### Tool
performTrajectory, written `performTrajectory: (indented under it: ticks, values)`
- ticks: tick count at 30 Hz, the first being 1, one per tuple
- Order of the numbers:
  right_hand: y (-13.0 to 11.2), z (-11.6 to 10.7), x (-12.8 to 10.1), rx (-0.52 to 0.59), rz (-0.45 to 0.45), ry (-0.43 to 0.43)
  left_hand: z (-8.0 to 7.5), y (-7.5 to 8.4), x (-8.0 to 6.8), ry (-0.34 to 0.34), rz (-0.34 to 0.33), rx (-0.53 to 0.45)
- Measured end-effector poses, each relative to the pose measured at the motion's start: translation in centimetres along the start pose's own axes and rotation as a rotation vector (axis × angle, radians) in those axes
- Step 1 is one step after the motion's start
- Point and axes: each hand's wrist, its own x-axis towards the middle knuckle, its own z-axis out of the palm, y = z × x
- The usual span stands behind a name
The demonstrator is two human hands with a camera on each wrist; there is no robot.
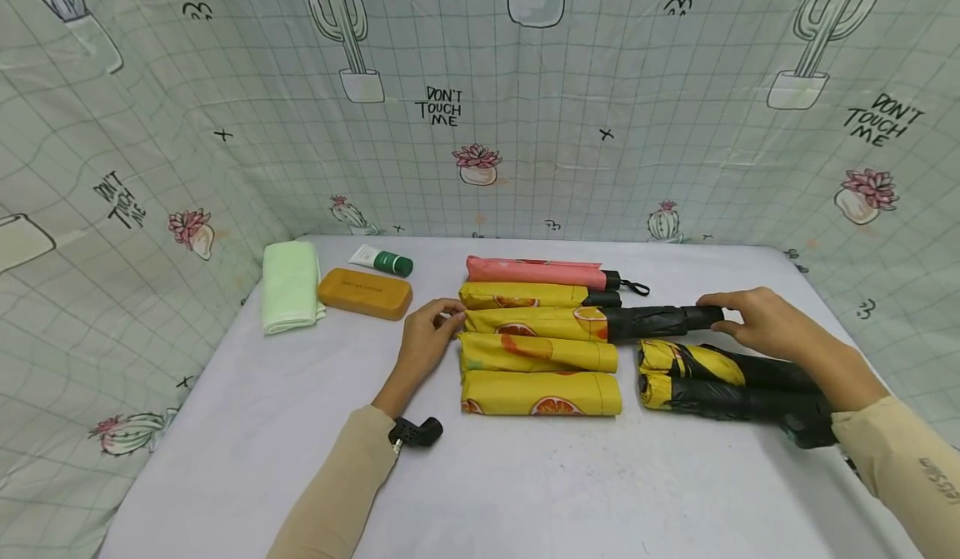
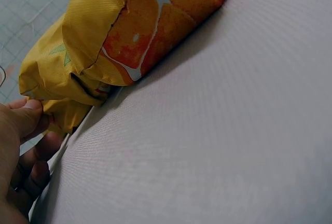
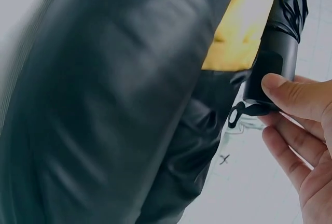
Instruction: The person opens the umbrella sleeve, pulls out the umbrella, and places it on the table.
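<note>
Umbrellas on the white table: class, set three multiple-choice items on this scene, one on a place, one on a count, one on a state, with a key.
1. Where does the green towel lie?
A. left of the orange case
B. on the umbrellas
C. under the right hand

2. How many folded umbrellas lie beside the right forearm, right of the sleeved row?
A. none
B. two
C. five

3. What does the right hand do?
A. hangs idle
B. holds the black handle of the half-sleeved umbrella
C. grips the tube

Key: 1 A, towel at far left; 2 B, two black-and-yellow bundles; 3 B, fingers curl round the handle while the left hand pinches the sleeve end.
</note>
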Motion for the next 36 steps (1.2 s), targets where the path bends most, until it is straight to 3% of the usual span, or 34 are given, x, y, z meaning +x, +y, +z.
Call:
performTrajectory:
  ticks: [25, 36]
  values:
    - [2.4, -0.4, -1.7, -0.05, -0.027, 0.07, 0.3, -0.3, -0.4, -0.01, -0.014, -0.01]
    - [3.6, -1.6, -2.1, -0.048, 0.029, 0.028, 0.1, -0.4, 0.2, -0.007, 0.028, -0.019]
